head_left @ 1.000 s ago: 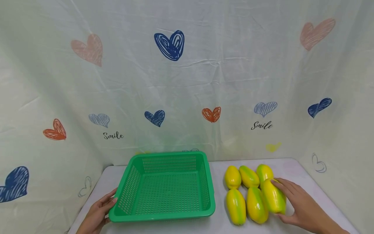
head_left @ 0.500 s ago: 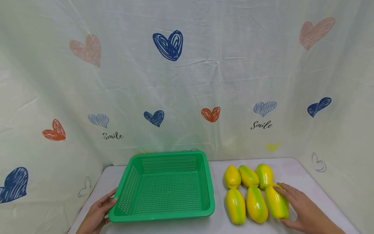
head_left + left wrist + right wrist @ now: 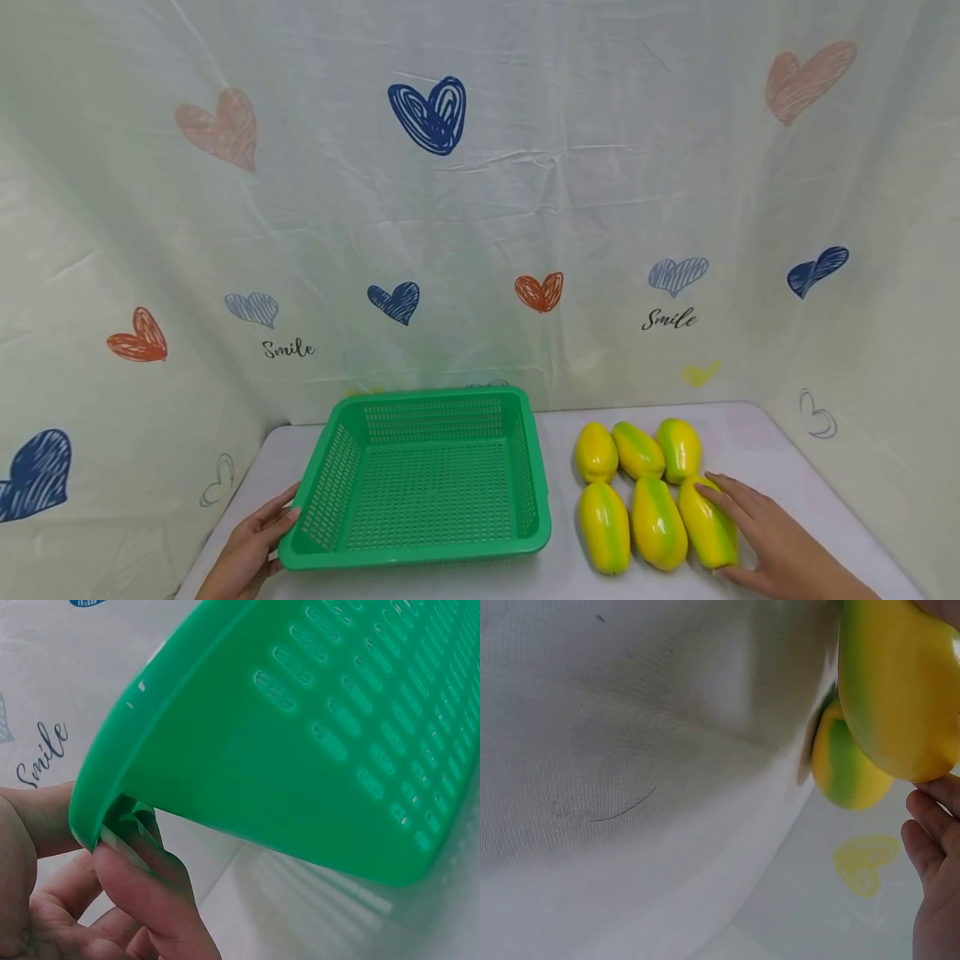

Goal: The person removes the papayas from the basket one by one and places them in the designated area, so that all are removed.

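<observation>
My left hand (image 3: 247, 546) grips the rim of a green plastic basket (image 3: 416, 553) at its left side, thumb and fingers pinching the rim (image 3: 112, 769) in the left wrist view. Nothing lies inside the basket. To its right, glossy yellow papayas with green streaks lie in two rows of three. My right hand (image 3: 780, 542) holds the front right papaya (image 3: 707, 523) between thumb and fingers, at its two ends. The right wrist view shows this papaya (image 3: 900, 690) close up, fingertips at its lower end. Beside it in the front row lies another papaya (image 3: 660, 525).
The front left papaya (image 3: 604, 529) is nearest the basket. Behind are the back row's left papaya (image 3: 596, 452), middle papaya (image 3: 639, 451) and right papaya (image 3: 679, 450). A pale cloth covers the table (image 3: 757, 442). A heart-printed curtain (image 3: 465, 225) hangs around its back and sides.
My right hand has brought its papaya down and slightly right, off its overlap with the neighbours, to the front row's right end. The left hand and basket have stayed in place.
</observation>
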{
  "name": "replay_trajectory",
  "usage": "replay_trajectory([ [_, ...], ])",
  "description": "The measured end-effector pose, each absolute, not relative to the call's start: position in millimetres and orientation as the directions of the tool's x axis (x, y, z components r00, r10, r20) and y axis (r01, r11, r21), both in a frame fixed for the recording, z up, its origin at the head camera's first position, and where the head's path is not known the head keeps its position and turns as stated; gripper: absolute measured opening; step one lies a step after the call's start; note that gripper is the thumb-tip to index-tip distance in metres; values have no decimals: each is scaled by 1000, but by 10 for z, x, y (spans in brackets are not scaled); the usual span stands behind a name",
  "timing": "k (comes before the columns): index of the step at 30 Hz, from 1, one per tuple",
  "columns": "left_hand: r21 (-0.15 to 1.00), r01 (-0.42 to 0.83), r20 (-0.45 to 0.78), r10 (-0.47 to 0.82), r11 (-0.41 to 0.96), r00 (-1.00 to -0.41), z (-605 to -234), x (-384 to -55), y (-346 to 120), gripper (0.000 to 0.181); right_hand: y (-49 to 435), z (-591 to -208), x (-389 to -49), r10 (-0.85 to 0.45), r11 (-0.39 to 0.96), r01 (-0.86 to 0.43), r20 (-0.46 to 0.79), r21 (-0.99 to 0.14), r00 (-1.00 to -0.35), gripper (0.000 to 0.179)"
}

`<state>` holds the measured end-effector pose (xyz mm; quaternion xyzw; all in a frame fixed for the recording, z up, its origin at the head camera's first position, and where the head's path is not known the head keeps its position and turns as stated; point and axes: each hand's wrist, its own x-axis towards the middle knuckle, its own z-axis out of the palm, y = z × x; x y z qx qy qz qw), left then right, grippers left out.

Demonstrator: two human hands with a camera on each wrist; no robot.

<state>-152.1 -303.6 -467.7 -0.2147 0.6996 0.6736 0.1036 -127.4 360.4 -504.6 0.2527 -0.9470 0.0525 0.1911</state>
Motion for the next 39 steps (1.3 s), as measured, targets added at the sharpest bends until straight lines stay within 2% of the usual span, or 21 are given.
replay_trajectory([
  [7,900,-436,-433,-163,-21,-887,-4670,-1537,-3054,78,3602,-5061,-1321,-463,872,-489,336,6,-821,99],
  [16,905,-425,-419,-163,3,-893,-4655,-1534,-3041,78,3637,-5110,-1366,-487,856,-517,330,-1,-809,100],
  [22,901,-434,-429,-167,-9,-888,-4663,-1536,-3047,76,3606,-5092,-1357,-467,874,-486,271,-4,-842,101],
  [32,897,-442,-439,-167,-21,-883,-4681,-1522,-3037,73,3558,-5036,-1293,-419,900,-431,141,-65,-897,105],
  [36,901,-434,-431,-162,-13,-888,-4678,-1516,-3036,72,3569,-5027,-1272,-381,913,-388,80,-126,-921,105],
  [39,904,-428,-423,-159,-9,-892,-4676,-1511,-3035,72,3592,-5031,-1270,-374,913,-384,90,-141,-923,105],
])
